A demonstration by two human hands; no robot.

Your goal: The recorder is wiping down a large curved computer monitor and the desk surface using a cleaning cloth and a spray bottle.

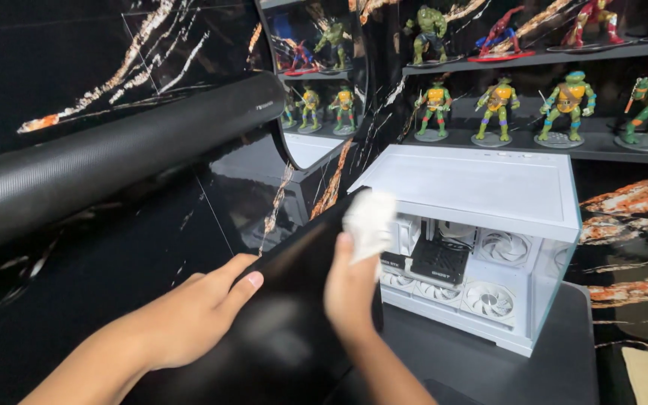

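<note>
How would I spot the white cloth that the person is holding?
Start at the big white computer case with glass sides and round fans, below the shelves of figures. Just left of it, the right hand holds up a crumpled white cloth against a glossy black panel, the only soft thing there.

Head cam only, looks down-fwd, close over desk (489, 367).

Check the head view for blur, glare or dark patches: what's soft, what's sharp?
Head view: the white cloth in the right hand is motion-blurred, and the black panel under the left hand is soft and nearly featureless. The figurines on the shelf and the white computer case are fairly sharp. The glossy marble wall shows sheen. Lower left is dim.
</note>
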